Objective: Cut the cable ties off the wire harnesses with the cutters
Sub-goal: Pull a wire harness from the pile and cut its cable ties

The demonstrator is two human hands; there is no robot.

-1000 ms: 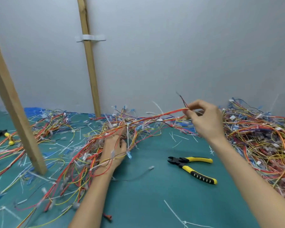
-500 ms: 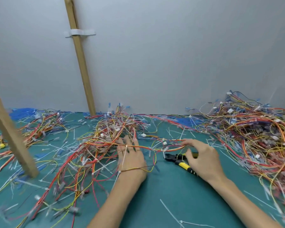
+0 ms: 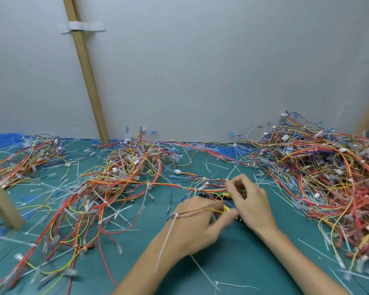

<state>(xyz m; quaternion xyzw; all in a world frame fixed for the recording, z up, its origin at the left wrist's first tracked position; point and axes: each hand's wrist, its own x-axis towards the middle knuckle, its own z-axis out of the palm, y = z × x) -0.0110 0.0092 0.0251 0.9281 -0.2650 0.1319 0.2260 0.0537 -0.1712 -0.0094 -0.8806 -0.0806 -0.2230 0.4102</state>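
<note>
The yellow-and-black cutters point(image 3: 221, 196) lie on the green mat, mostly hidden under both hands. My right hand point(image 3: 250, 202) is over them, its curled fingers pinching a red-and-yellow wire harness point(image 3: 202, 189) that runs left into the middle pile. My left hand point(image 3: 197, 223) lies just left of it, its blurred fingers stretched toward the cutters. A yellow-and-dark wire with a white cable tie point(image 3: 168, 235) is draped across the back of the left hand.
Tangled harness piles lie at the left point(image 3: 28, 160), the middle point(image 3: 128, 173) and the right point(image 3: 328, 177). Cut white ties litter the green mat point(image 3: 243, 262). Wooden posts stand at the back point(image 3: 87, 77) and at the near left point(image 3: 2, 205), before a grey wall.
My left hand slid right out of the middle pile toward the cutters, dragging a wire with a tie. My right hand came down, reached the cutters, then pinched the harness above them.
</note>
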